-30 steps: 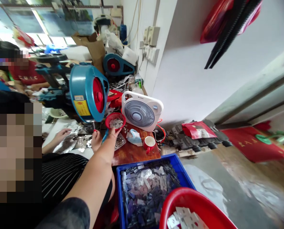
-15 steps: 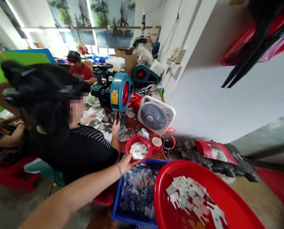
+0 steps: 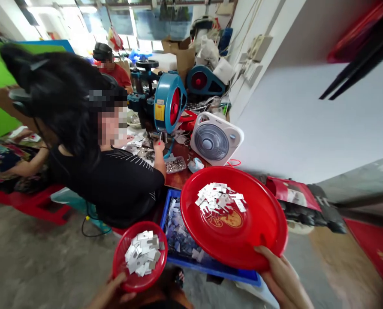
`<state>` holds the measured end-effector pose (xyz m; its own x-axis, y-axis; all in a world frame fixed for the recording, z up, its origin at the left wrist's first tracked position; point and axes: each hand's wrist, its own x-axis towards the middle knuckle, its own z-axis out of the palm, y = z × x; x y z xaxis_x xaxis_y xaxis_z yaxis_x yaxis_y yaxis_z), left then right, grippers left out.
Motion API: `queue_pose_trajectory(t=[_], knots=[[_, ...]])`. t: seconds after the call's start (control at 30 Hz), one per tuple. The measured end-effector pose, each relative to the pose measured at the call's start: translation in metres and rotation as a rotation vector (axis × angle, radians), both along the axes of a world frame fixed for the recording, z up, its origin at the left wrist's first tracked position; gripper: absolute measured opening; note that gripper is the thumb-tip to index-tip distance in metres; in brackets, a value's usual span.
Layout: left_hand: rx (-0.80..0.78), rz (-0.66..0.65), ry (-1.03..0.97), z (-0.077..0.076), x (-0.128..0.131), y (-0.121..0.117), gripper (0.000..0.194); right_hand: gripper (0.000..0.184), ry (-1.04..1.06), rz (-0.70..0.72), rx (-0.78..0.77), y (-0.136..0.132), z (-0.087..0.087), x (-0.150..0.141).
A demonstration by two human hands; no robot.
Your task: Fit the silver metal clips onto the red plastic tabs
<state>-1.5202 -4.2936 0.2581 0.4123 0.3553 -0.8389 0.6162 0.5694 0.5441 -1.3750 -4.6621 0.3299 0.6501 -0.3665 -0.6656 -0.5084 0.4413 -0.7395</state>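
Note:
My left hand [image 3: 116, 289] grips the near rim of a small red plastic basket [image 3: 119, 255], held low at the front left. Inside it lies a heap of flat, silvery notched metal plates [image 3: 143, 253]. At the right, my right hand [image 3: 276, 270] has its thumb over the near rim of a large red basin [image 3: 262, 219], with the other fingers hidden underneath. More of these plates [image 3: 221, 197] are bunched toward the basin's far left side. A blue crate [image 3: 210, 271] full of similar plates stands below, partly covered by the basin.
A seated person in black [image 3: 127, 184] works at a blue press [image 3: 167, 103] on the left. A box fan [image 3: 215, 139] and a clear tray of small metal parts [image 3: 175, 165] stand on the table. Beyond the basin, a red packet [image 3: 291, 193] lies on dark objects by the wall.
My left hand has drawn the small basket back from beside the table to the lower left. The large basin has shifted left and away from me, and my right hand has come into view.

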Motion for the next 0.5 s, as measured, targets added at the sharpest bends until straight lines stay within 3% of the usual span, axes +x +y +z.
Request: queue_pose_trajectory(t=[0.2,0.3,0.5], knots=[[-0.01,0.003,-0.023,-0.001,0.006,-0.004,0.06,0.041,0.091,0.058,-0.027,-0.005,-0.001,-0.014],[-0.053,-0.028,-0.076,-0.001,0.016,0.001,0.065,0.046,0.143,0.019,-0.03,-0.004,-0.005,-0.022],[-0.056,-0.172,-0.105,-0.002,0.044,0.022,0.052,0.048,0.231,-0.095,-0.073,0.012,-0.013,-0.037]])
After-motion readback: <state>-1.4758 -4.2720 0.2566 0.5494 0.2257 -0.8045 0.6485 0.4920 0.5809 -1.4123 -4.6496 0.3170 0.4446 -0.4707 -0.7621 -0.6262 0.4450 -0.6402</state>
